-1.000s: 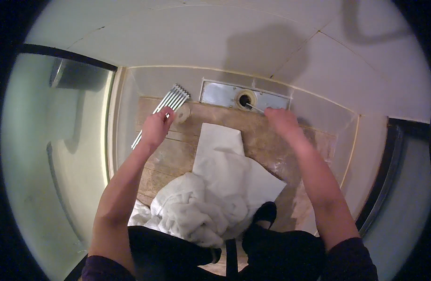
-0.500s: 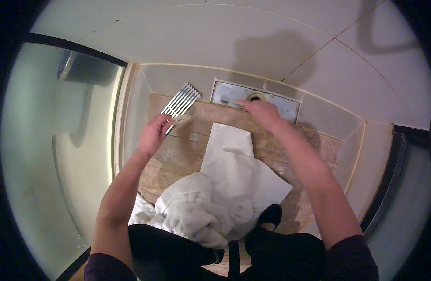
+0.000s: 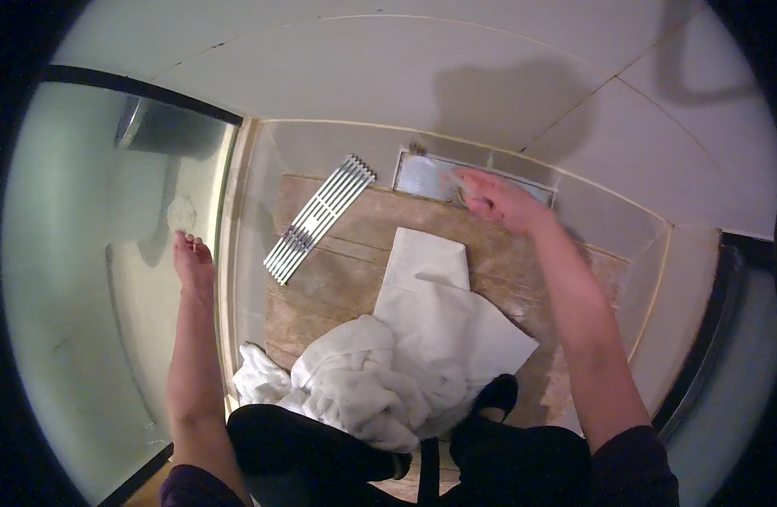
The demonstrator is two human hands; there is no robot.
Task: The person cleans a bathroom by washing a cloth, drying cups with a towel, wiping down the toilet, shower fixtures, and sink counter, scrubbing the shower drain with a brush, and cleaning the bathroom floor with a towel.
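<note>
My left hand pinches a round translucent disc at the left, in front of the frosted glass panel. My right hand grips a slim brush, blurred, with its bristled end over the recessed metal drain plate by the back wall. My hand largely hides the drain hole. A slatted metal grate lies diagonally on the tiled floor, left of the plate. A rumpled white towel lies below it, toward my legs.
A low tiled ledge runs along the back under the white wall. A dark-framed frosted panel stands at the right. My dark shoe is beside the towel, and a smaller white cloth bunch lies at the left.
My left hand has moved left off the grate, carrying the pale disc that was beside it. My right hand has lifted the tool out of the drain hole and swung it up.
</note>
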